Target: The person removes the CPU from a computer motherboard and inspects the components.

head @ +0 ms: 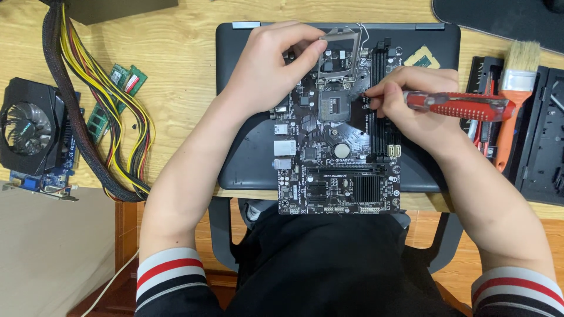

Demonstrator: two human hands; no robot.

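Observation:
A black computer motherboard lies on a closed dark laptop on the wooden desk. My left hand rests on the board's upper left, its fingertips holding the raised metal socket frame. My right hand grips a red-handled screwdriver, its tip down at the right edge of the open processor socket. A small green processor chip lies on the laptop at the upper right.
A graphics card with a fan sits at the far left, beside a bundle of yellow and black cables and green memory sticks. At the right lie a paintbrush and black tool trays.

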